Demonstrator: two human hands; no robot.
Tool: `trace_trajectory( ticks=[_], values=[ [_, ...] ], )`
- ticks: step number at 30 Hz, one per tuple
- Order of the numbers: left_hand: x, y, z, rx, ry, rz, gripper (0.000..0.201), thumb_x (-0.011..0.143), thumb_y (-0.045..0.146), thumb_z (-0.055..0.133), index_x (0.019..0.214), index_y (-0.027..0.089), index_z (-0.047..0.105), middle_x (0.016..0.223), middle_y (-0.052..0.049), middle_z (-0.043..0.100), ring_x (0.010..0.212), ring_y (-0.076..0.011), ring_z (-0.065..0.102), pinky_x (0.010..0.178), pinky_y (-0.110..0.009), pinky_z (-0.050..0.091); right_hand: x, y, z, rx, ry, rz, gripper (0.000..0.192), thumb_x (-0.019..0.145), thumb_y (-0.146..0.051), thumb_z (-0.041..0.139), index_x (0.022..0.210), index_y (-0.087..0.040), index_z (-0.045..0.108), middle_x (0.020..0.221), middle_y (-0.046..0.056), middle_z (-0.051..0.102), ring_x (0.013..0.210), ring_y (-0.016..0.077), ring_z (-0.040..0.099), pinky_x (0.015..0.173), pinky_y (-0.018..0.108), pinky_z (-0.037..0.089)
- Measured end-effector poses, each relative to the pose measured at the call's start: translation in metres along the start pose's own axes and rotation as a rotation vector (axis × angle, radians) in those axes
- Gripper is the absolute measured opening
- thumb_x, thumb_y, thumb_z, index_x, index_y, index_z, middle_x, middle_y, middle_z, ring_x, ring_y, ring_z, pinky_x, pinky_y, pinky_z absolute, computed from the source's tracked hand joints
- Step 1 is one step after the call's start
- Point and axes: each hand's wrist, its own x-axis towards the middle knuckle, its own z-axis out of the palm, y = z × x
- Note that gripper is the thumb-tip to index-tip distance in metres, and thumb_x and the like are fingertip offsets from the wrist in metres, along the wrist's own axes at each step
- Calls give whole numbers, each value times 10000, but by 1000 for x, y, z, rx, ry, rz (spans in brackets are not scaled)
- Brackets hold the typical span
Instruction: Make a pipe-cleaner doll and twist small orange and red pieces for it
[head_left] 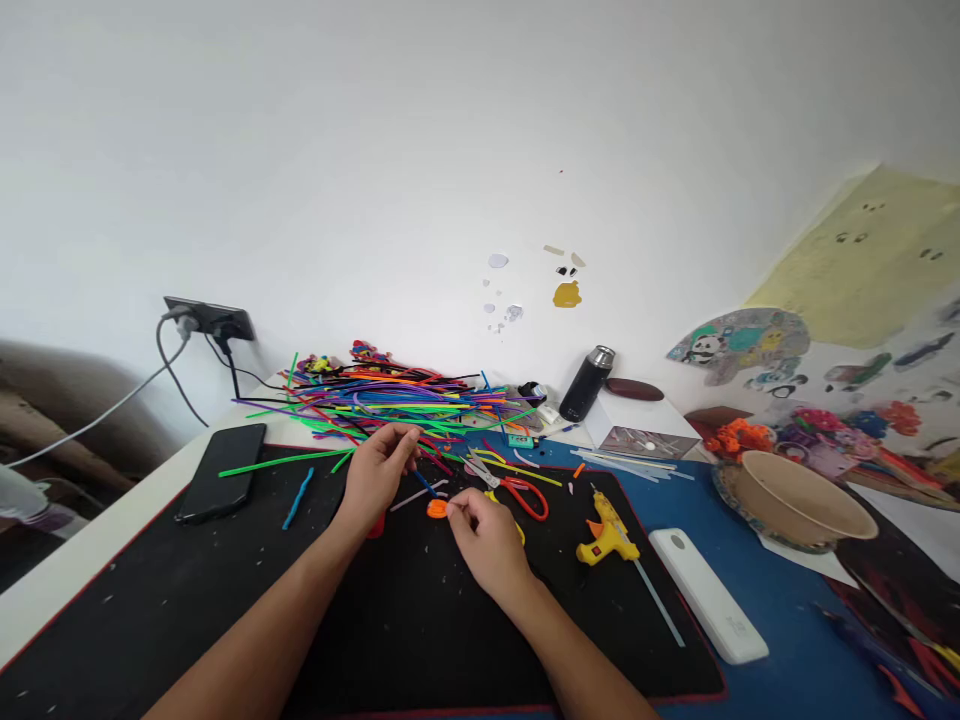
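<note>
**Head view: two hands at a small orange pipe-cleaner piece, craft mat**

Item 1. Right hand (487, 540), near centre of the black mat (225, 600). Fingertips were pinched together on a small orange piece (437, 508), apparently a curled pipe cleaner, which sat low over the mat just left of the hand.

Item 2. Left hand (379, 475), slightly farther and to the left. Fingers were curled, tips close together by the loose stems at the near edge of the pile; whether they gripped a stem could not be told. Something red showed under the palm, unidentified.

Item 3. Pile of pipe cleaners (390, 400), many colours, along the far edge of the mat. A green stem (277, 462) and a short blue piece (298, 497) lay apart to the left.

Item 4. Red-handled scissors (517, 490), just right of the orange piece. Yellow glue gun (604, 540) farther right, a glue stick trailing toward the near side.

Item 5. Black phone (223, 470) far left; white oblong device (709, 595) on the blue surface at right; dark flask (587, 385) against the wall; tan bowl (799, 495) far right.

Handling note, as judged: the orange piece is small and springy, so a firm fingertip pinch close to its coil should keep it from unwinding, with the other hand steadying any stem fed in. The glue gun's nozzle is best kept well apart from the wrists.
</note>
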Motion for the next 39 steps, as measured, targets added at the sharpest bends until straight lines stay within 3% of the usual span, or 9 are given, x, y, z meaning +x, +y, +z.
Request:
trace_trajectory(
  ticks=[6,14,18,22,27,33,39],
  values=[
    [4,-6,-2,-11,60,-22,329,874,512,679,842,184,679,612,22,585,508,-125,512,489,-230,391,-10,-7,-7,-373,-182,-43,153,942,-241,582,964,-239,733,724,-3,722,687,173,666,622,259,335],
    [0,-14,1,33,19,-23,390,883,571,656,887,183,696,630,24,578,532,-140,514,531,-243,399,-7,-18,-22,-573,-353,16,208,975,-280,567,988,-234,769,893,45,800,833,213,735,667,278,374],
    [-1,-15,0,63,20,-21,402,897,585,640,894,187,698,616,34,553,536,-144,507,533,-243,396,12,-19,-35,-589,-272,-12,254,1006,-342,545,970,-239,774,879,43,798,820,210,729,653,279,367],
    [-3,-11,0,88,43,-16,374,914,558,632,910,192,709,579,48,511,524,-142,469,518,-240,376,53,-8,-56,-554,-137,21,248,1020,-328,536,992,-238,765,859,23,789,773,183,707,642,267,371],
    [-4,-12,-1,188,37,37,353,921,539,620,897,204,728,734,-5,702,671,-182,619,641,-254,476,114,12,-74,-729,2,84,244,1037,-312,513,1120,-239,730,962,34,795,847,202,719,690,270,419],
    [-7,-12,-1,279,-18,57,350,939,533,591,888,219,736,784,-13,754,691,-192,665,625,-250,484,165,30,-74,-855,6,124,279,1050,-289,470,1203,-232,697,1057,94,784,959,258,726,788,312,461],
    [-9,-11,1,306,-45,52,359,946,534,584,910,215,744,785,-16,762,669,-189,667,589,-247,476,186,43,-70,-919,-32,165,305,1051,-264,454,1266,-203,662,1014,116,781,939,268,740,785,323,478]
  ],
)
